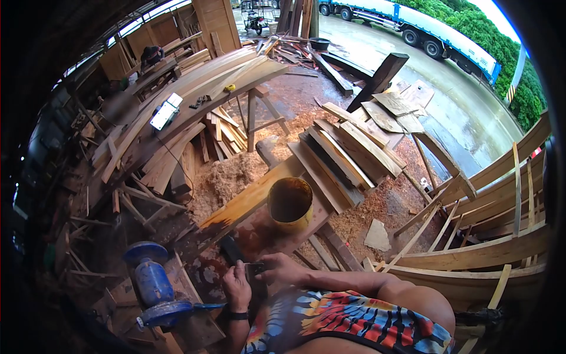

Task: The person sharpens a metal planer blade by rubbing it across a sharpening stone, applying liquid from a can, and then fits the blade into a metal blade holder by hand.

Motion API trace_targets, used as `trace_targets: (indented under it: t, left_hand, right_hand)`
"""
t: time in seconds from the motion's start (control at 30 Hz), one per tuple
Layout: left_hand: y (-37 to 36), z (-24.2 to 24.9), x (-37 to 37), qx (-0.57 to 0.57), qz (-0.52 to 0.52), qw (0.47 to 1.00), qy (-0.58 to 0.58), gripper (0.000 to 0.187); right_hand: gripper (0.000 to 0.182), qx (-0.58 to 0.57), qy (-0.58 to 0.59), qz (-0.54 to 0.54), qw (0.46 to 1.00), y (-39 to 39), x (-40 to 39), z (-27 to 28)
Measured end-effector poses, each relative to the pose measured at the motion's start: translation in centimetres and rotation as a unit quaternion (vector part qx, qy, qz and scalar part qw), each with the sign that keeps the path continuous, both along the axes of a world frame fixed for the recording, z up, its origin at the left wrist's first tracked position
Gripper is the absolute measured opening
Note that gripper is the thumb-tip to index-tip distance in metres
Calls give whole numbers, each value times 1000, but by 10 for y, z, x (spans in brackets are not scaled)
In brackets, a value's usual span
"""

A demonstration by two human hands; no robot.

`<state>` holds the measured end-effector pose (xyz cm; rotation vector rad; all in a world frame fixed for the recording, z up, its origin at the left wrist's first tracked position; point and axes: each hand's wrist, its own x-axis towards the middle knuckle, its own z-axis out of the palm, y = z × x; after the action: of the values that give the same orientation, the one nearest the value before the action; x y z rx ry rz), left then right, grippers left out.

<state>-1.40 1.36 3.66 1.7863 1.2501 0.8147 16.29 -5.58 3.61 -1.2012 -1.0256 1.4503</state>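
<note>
My left hand [237, 287], with a dark band at its wrist, is closed on one end of a small dark flat piece [254, 269]. From the right, my right hand [279, 268] grips the other end of that piece; its exact kind I cannot make out. Just beyond my left hand lies a dark block [232, 249] on the wet, stained bench. Farther out stands a yellow bucket [295, 225] with a stained inside. A yellowish plank [250, 199], dark and wet at its near end, lies beside the bucket.
A blue bench grinder [154, 283] stands at my left. Stacked boards [348, 156] lie beyond the bucket, with wood shavings [221, 183] on the floor. A long bench [230, 76] carries planks and a white device [167, 112]. Curved wooden framing [489, 253] rises at the right. A person [152, 56] is far back.
</note>
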Motion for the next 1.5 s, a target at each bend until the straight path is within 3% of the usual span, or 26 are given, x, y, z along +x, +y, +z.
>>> trace_targets:
  t: [0.17,0.23,0.33,0.43,0.47,0.57,0.9,1.5]
  left_hand:
    - [2,-9,-8,-81,-57,989,-106,33]
    - [-8,-4,1,-106,-72,982,-138,40]
    - [-16,9,8,-87,-91,989,-81,44]
    - [-9,-10,6,-170,-40,969,-175,41]
    - [-8,-4,7,-208,-26,954,-215,31]
    - [-3,-10,-4,-290,-23,928,-234,21]
    - [-5,-12,-5,-289,18,921,-262,13]
    - [-1,-22,-7,-248,28,939,-236,22]
  right_hand:
    - [29,-28,32,-109,993,3,2,-8]
    - [30,-33,50,-154,986,9,4,-24]
    - [28,-12,69,-146,987,9,10,-14]
    - [26,-12,108,-140,984,6,10,-16]
    - [25,-10,125,-137,983,5,11,-17]
    - [24,0,161,-147,976,3,12,-21]
    - [24,-17,170,-156,973,5,13,-20]
    - [26,-23,197,-157,967,8,12,-16]
